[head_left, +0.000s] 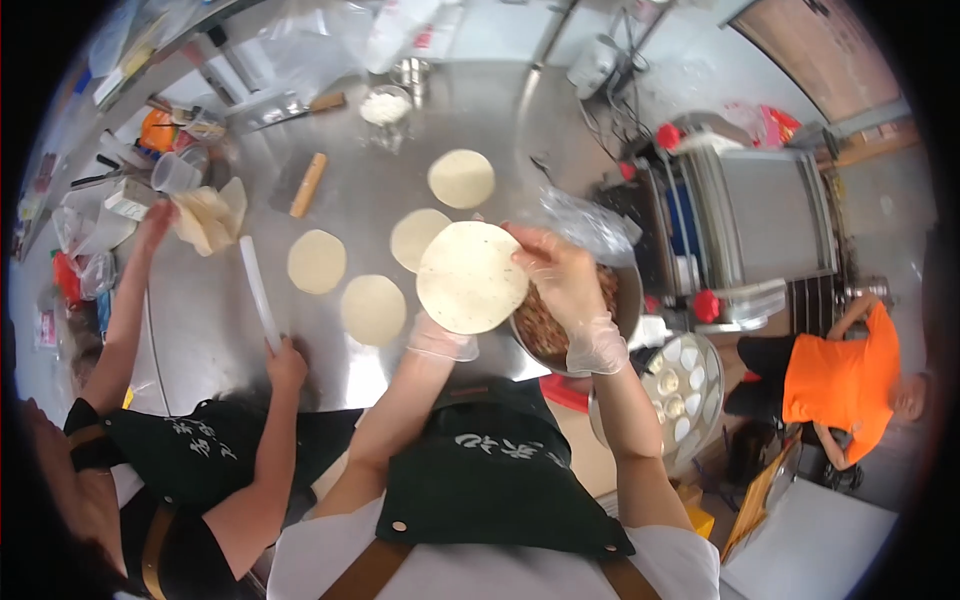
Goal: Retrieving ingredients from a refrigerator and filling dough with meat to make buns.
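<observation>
A flat round dough wrapper (471, 278) is raised above the steel table in front of me. My right hand (560, 275), in a clear plastic glove, pinches its right edge between thumb and fingers. My left hand (443, 342), also gloved, supports the wrapper from below; the dough hides most of its fingers. Below my right hand is a metal bowl of brown chopped filling (545, 325), partly covered by my hand and wrist. Several other dough rounds lie on the table: one at the far side (461, 179), one partly behind the raised wrapper (415, 240), and others to the left (373, 310).
At left, a co-worker's hand (287, 362) grips a white rod (260, 290); their other hand touches pale sheets (212, 218). A rolling pin (309, 185) and a cleaver (285, 110) lie beyond. At right stand a tray of small cups (685, 385), a machine (765, 215) and a person in orange (838, 370).
</observation>
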The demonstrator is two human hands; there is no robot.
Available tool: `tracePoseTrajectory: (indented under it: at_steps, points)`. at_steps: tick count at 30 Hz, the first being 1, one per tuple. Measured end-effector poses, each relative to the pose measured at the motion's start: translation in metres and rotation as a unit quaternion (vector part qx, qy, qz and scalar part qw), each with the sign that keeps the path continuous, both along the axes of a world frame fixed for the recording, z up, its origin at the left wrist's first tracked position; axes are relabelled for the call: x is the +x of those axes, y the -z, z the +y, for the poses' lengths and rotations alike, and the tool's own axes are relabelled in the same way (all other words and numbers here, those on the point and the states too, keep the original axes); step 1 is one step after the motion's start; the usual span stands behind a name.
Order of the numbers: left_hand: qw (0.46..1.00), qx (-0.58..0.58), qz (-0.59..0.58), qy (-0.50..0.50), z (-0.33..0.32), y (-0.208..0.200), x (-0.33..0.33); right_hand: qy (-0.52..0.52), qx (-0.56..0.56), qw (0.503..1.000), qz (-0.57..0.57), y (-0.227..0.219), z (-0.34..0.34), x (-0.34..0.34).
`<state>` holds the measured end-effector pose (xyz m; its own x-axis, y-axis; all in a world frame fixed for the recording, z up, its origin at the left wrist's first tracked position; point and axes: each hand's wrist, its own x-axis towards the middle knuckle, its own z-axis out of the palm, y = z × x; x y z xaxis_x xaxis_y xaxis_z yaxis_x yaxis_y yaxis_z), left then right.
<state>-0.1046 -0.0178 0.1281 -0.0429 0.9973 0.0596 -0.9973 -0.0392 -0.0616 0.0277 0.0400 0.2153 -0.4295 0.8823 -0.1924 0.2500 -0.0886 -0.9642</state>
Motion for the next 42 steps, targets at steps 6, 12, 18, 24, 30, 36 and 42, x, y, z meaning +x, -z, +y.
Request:
tracePoseTrajectory:
  at_steps: [6, 12, 18, 24, 30, 36, 42]
  points:
    - [0.999, -0.049, 0.012, 0.001, -0.030, -0.028, 0.017, 0.077, 0.307, 0.846, -0.429, -0.006, -0.047, 0.162]
    - [0.999, -0.021, 0.028, 0.002, -0.045, -0.030, 0.051, -0.101, 0.321, 0.769, -0.543, 0.034, -0.087, 0.207]
    - [0.990, -0.123, 0.033, -0.062, -0.077, -0.037, 0.072, -0.165, 0.482, 0.656, -0.557, 0.054, -0.063, 0.177]
    - [0.981, -0.165, 0.016, -0.100, -0.112, -0.006, 0.066, -0.242, 0.489, 0.613, -0.571, 0.031, -0.043, 0.194]
    - [0.987, -0.135, 0.050, -0.077, -0.098, -0.007, 0.081, -0.209, 0.505, 0.599, -0.585, 0.035, -0.062, 0.186]
    - [0.982, -0.188, 0.024, -0.022, -0.096, 0.030, 0.079, -0.227, 0.421, 0.671, -0.567, 0.052, -0.072, 0.183]
    - [0.973, -0.230, 0.014, -0.002, -0.090, 0.021, 0.073, -0.214, 0.370, 0.740, -0.520, 0.043, -0.063, 0.184]
